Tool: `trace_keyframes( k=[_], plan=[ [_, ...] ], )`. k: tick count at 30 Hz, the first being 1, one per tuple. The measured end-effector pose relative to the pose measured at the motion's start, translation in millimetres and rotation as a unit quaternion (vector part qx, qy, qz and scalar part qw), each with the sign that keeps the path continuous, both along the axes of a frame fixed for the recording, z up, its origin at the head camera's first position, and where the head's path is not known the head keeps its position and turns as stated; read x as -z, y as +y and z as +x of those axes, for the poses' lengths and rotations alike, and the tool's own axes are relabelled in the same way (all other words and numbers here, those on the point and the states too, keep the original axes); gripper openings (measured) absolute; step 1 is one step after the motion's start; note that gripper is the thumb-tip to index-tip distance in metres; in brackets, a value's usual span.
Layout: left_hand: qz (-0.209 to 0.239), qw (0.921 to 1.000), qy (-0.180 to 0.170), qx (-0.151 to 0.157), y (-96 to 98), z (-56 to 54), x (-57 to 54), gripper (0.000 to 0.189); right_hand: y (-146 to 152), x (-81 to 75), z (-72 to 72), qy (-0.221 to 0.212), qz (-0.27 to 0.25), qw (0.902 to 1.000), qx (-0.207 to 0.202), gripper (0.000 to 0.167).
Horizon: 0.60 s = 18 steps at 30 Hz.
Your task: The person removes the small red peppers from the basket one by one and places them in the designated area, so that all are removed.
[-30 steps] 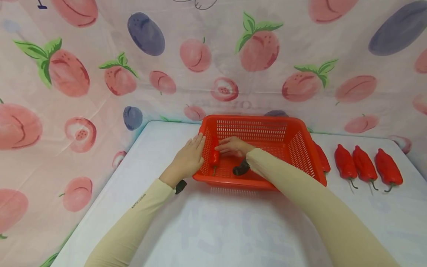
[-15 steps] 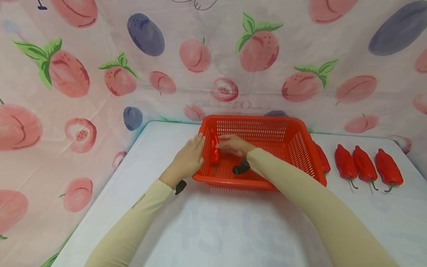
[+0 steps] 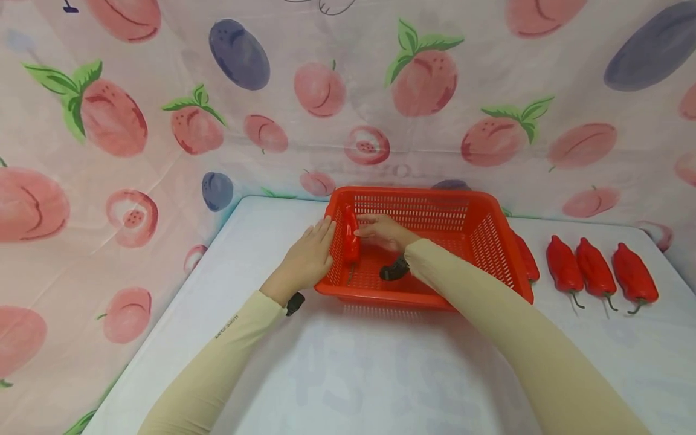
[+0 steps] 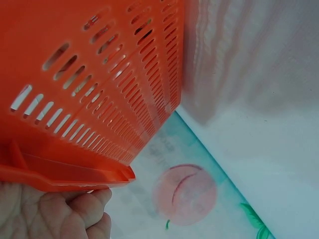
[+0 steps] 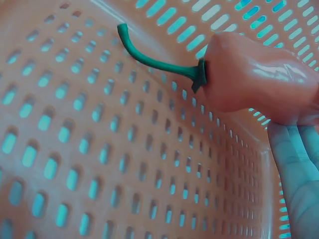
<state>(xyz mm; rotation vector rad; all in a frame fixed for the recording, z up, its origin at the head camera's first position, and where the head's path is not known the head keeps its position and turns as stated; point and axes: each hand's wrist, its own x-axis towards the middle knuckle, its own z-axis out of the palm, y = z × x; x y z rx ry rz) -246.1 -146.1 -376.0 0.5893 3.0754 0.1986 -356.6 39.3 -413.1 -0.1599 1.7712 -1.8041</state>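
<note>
A red pepper with a green stem is inside the red perforated plastic basket, close to its left wall. My right hand reaches into the basket and holds this pepper. In the right wrist view, fingers lie against the underside of the pepper, whose stem hangs over the slotted basket. My left hand rests on the basket's left rim with its fingers extended. The left wrist view has part of that hand against the rim; its fingertips are out of sight there.
To the right of the basket, several red peppers lie on the white table: one pepper beside the basket wall, partly hidden, and a row with its middle pepper farther right. A fruit-patterned cloth hangs behind and to the left.
My right hand has shifted slightly up and away with the pepper, whose far tip now shows higher against the basket wall. The left hand and basket look unmoved.
</note>
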Motion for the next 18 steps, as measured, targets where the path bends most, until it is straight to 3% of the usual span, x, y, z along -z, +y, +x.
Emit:
trace_keyframes(
  k=[18],
  plan=[
    [-0.001, 1.0000, 0.005, 0.006, -0.1, -1.7, 0.8, 0.063, 9.3, -20.2, -8.3, 0.006, -0.004, 0.9996, 0.026, 0.060]
  ],
)
